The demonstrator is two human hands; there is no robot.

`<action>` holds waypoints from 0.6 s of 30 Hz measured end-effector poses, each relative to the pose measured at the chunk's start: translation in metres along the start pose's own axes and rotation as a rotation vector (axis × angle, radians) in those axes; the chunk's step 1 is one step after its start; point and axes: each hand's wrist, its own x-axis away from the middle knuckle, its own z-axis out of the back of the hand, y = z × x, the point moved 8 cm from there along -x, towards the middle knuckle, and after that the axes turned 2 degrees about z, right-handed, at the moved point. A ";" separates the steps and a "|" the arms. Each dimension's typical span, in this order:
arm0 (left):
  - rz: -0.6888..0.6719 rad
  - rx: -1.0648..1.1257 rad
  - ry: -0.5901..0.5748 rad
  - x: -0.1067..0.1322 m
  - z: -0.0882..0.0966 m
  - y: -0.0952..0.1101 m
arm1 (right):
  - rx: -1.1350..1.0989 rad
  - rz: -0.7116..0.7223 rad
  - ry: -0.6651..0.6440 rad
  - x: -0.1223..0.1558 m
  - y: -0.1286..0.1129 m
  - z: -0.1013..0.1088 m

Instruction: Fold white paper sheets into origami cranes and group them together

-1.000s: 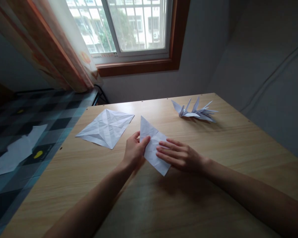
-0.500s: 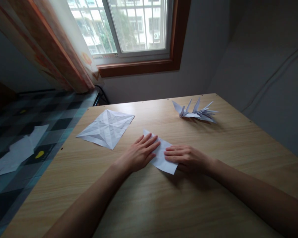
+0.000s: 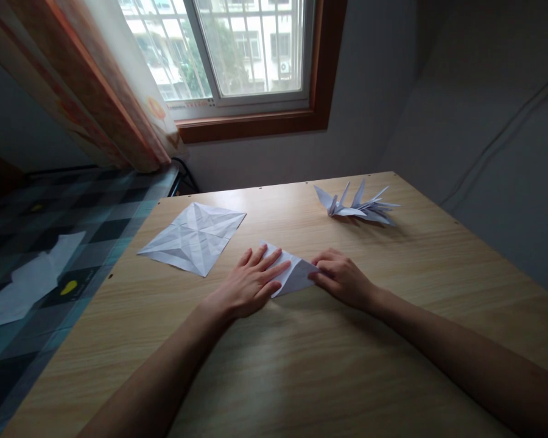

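A folded sheet of white paper (image 3: 296, 275) lies on the wooden table (image 3: 274, 371) between my hands. My left hand (image 3: 251, 283) rests flat on its left part, fingers spread. At the right corner, my right hand (image 3: 342, 274) pinches the paper between thumb and fingers and holds that flap slightly raised. A creased white square of paper (image 3: 194, 237) is spread out to the left, beyond my left hand. Folded paper cranes (image 3: 358, 207), nested together with pointed wings and necks, sit toward the back right of the table.
Left of the table is a bed with a checked cover (image 3: 105, 231), and loose white paper pieces (image 3: 31, 283) lie on it. A patterned curtain (image 3: 114, 85) hangs beside the barred window (image 3: 251, 55). A cable (image 3: 497, 137) runs along the right wall.
My right hand has gone from lying flat on the paper to pinching its right corner. The near right part of the paper has been lifted and turned up. My left hand stays pressed down.
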 end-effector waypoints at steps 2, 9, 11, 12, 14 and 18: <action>0.012 -0.007 0.006 -0.001 0.000 0.001 | 0.090 -0.070 0.005 -0.002 0.005 -0.002; 0.038 -0.062 0.060 -0.001 0.001 0.004 | 0.328 -0.185 0.040 0.000 0.011 -0.001; 0.028 -0.087 0.064 -0.001 0.000 0.007 | 0.375 -0.105 0.077 0.000 0.001 0.000; 0.026 -0.096 0.067 -0.001 0.000 0.009 | 0.391 -0.038 0.079 -0.001 -0.007 -0.003; 0.035 -0.105 0.072 -0.001 0.000 0.012 | 0.390 0.103 0.042 -0.003 -0.022 -0.014; 0.075 -0.123 0.063 -0.004 -0.003 0.021 | 0.302 0.195 -0.092 -0.011 -0.038 -0.047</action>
